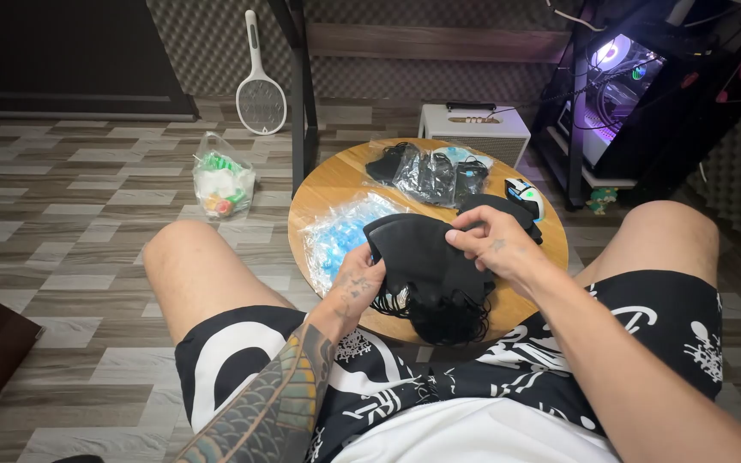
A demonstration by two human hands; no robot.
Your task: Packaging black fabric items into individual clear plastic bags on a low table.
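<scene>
Left to right: blue packet [336, 236] lies at the table's [328, 184] left edge. Left hand [355, 287] pinches the black masks [426, 257] from below, right hand [490, 238] grips their top edge, so the stack stays spread flat over the near edge. Bagged masks [430, 171] wait at the far edge.

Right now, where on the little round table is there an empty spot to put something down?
Bare wood shows on the round table at its left rim, between the blue packet and the clear bags of black masks. The middle is crowded: both hands, left hand and right hand, hold a black mask stack.
</scene>
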